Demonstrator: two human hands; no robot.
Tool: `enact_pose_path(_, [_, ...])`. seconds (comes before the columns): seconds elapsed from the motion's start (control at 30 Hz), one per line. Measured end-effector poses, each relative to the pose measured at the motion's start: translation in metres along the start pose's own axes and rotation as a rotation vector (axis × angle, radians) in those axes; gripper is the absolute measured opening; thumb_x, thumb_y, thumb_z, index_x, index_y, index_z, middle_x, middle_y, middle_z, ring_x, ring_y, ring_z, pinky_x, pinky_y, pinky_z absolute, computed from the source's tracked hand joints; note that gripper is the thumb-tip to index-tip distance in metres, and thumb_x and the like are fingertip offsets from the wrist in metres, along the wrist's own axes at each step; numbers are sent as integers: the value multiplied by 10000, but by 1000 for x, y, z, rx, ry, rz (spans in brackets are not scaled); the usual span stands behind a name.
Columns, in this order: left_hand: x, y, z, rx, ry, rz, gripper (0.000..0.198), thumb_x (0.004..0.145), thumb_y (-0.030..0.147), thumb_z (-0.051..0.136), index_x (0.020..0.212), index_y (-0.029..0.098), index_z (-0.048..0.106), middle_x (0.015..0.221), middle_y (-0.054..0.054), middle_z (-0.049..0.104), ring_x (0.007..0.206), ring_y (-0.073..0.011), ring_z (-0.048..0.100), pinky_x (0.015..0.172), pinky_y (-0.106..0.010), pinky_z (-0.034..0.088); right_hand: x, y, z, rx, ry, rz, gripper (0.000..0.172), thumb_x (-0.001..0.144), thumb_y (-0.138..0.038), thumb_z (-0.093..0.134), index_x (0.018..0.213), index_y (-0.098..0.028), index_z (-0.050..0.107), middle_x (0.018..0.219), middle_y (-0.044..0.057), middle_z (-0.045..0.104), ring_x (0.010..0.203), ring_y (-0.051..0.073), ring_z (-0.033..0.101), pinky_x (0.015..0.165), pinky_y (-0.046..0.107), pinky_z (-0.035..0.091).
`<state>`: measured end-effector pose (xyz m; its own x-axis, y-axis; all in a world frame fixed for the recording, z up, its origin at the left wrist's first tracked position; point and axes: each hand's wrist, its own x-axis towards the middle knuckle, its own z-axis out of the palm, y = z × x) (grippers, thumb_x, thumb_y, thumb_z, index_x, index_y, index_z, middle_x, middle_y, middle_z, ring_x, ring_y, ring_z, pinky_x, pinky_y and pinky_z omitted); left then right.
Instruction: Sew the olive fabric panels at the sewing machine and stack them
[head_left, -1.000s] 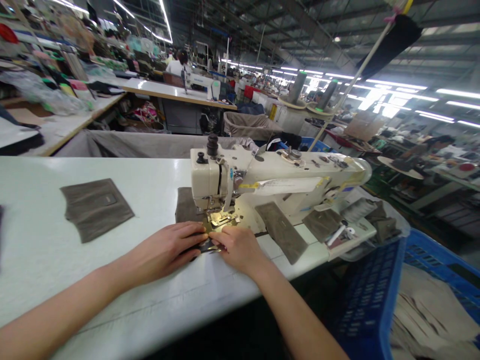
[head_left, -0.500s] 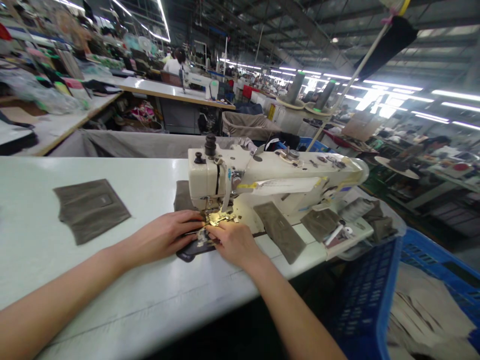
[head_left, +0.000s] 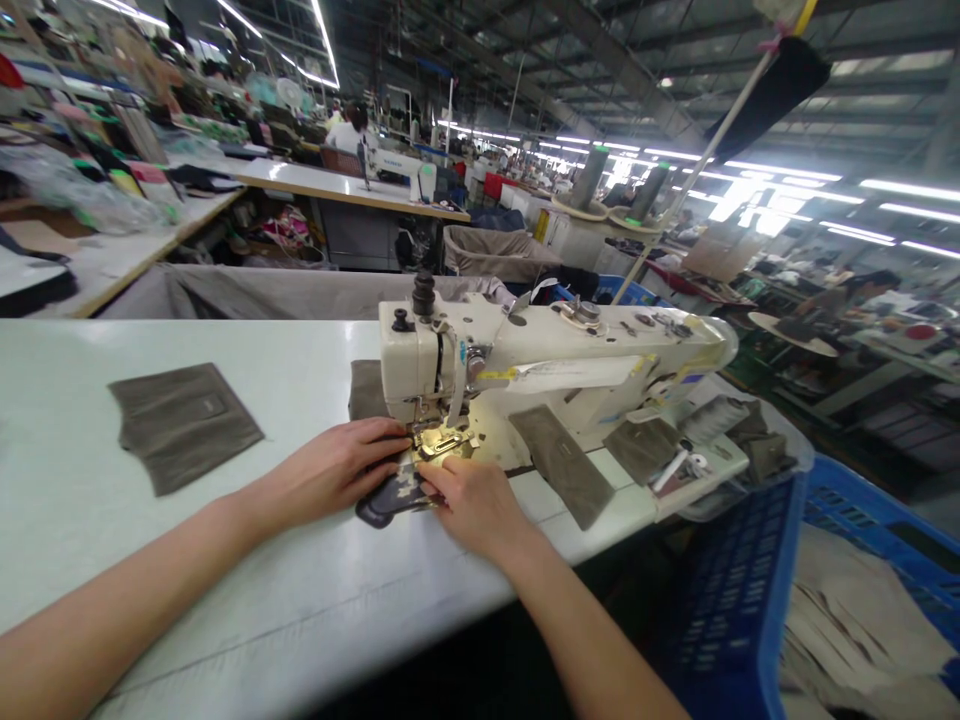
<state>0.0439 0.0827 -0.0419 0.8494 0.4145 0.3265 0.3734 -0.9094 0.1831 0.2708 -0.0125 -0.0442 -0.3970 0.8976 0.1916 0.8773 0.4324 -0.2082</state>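
Note:
A cream sewing machine [head_left: 540, 365] stands on a white table [head_left: 300, 600]. A small dark patterned fabric piece [head_left: 390, 497] lies in front of its lit presser foot [head_left: 439, 440]. My left hand [head_left: 337, 465] rests flat on the piece's left side, fingers stretched toward the foot. My right hand [head_left: 469, 500] presses its right side, fingertips on the fabric near the needle. A grey-brown fabric piece [head_left: 184, 425] lies on the table to the left.
More grey-brown pieces [head_left: 562, 462] lie under the machine arm and to its right. A blue crate [head_left: 750, 590] with pale fabric stands at the right. Thread cones [head_left: 592, 178] and other workstations fill the background; a person sits far back.
The dark patterned piece has come further out toward me from under the presser foot. Both hands stayed on it, shifting slightly back.

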Motion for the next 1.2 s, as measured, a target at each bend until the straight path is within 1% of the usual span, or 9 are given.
enact_pose_path(0.47, [-6,3,7,25,-2,-40,355,1037,289,435,1281,185,671,1316,-133,656,1185,-260,642,1035,-386,537,0,-1,18,2,104,21,205,970,-176,574,1124,-213,704,861,26,700,785,198,658,634,289,390])
enact_pose_path(0.6, [-6,4,11,15,22,-150,394,1030,341,446,1323,187,661,1350,-143,647,1200,-282,650,1047,-414,539,-2,-4,17,1,138,33,178,964,-198,605,1099,-233,715,848,9,705,786,188,670,633,277,398])
enact_pose_path(0.73, [-11,3,12,68,17,-290,505,1018,468,453,1378,163,634,1472,-170,586,1348,-346,561,1132,-500,473,-17,6,6,-10,213,126,142,958,-202,615,1029,-249,728,879,-3,709,763,176,686,632,268,423])
enact_pose_path(0.83, [-30,-2,3,113,-35,-330,588,1015,540,415,1412,156,615,1518,-170,547,1400,-362,513,1159,-538,433,-43,30,-7,-46,299,273,176,955,-148,568,1034,-198,717,993,50,717,766,192,708,645,284,450])
enact_pose_path(0.9, [-52,-8,-7,142,-52,-381,626,1004,572,409,1429,154,602,1531,-169,529,1390,-366,525,1155,-546,434,-64,50,-12,-91,356,447,150,957,-268,614,1049,-190,702,1048,66,711,767,206,719,623,292,461])
enact_pose_path(0.97, [-78,-13,-18,149,-47,-437,635,986,593,431,1422,169,612,1524,-158,537,1372,-367,544,1147,-548,440,-85,69,-13,-162,327,579,258,935,-400,646,1079,-188,680,1097,78,701,772,226,724,592,306,465])
enact_pose_path(1.03, [-100,-14,-28,140,-38,-476,610,967,593,471,1400,196,635,1509,-139,560,1359,-363,559,1146,-542,442,-101,85,-8,-183,264,559,282,943,-449,607,1036,-192,675,1076,79,705,766,233,724,581,313,471])
enact_pose_path(1.1, [-112,-9,-37,137,-28,-487,571,955,570,511,1371,209,660,1495,-135,576,1362,-369,554,1155,-555,422,-110,95,-3,-182,235,474,278,978,-442,519,988,-212,675,1028,62,711,763,226,724,573,308,472])
enact_pose_path(1.2, [-109,20,-43,88,7,-484,503,966,503,498,1295,188,711,1435,-174,625,1317,-393,581,1116,-590,436,-114,97,-3,-216,323,423,351,1014,-442,402,941,-235,675,971,48,725,714,217,716,530,301,453])
